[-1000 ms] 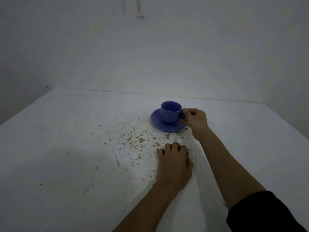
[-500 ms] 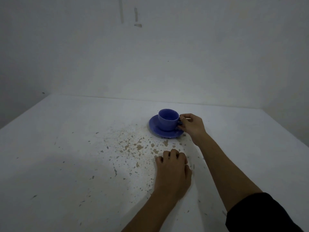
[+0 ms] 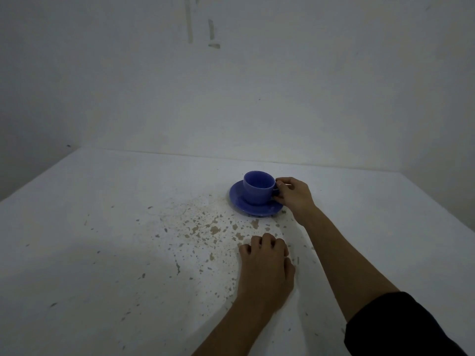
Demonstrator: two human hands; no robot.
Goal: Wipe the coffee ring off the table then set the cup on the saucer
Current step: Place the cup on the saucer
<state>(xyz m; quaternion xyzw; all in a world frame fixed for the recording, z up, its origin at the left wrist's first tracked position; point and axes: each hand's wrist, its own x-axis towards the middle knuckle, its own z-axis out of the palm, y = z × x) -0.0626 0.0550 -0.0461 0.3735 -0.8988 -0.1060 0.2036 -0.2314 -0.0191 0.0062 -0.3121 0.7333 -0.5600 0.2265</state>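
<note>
A blue cup (image 3: 257,187) stands upright on a blue saucer (image 3: 240,201) on the white table (image 3: 102,253). My right hand (image 3: 293,196) is at the cup's right side, fingers closed around its handle. My left hand (image 3: 266,268) rests knuckles-up on the table, nearer to me than the saucer, fingers curled under; nothing shows in it. Brown flecks and chipped spots (image 3: 205,229) spread over the table left of that hand. No clear ring shape is visible among them.
The table meets a plain wall (image 3: 231,98) along its far edge and another wall on the left. A dark sleeve (image 3: 401,327) covers my right upper arm at the lower right.
The view has tilted, so everything sits lower in the frame. The cup stays on the saucer with my right hand at its handle. My left hand keeps its place.
</note>
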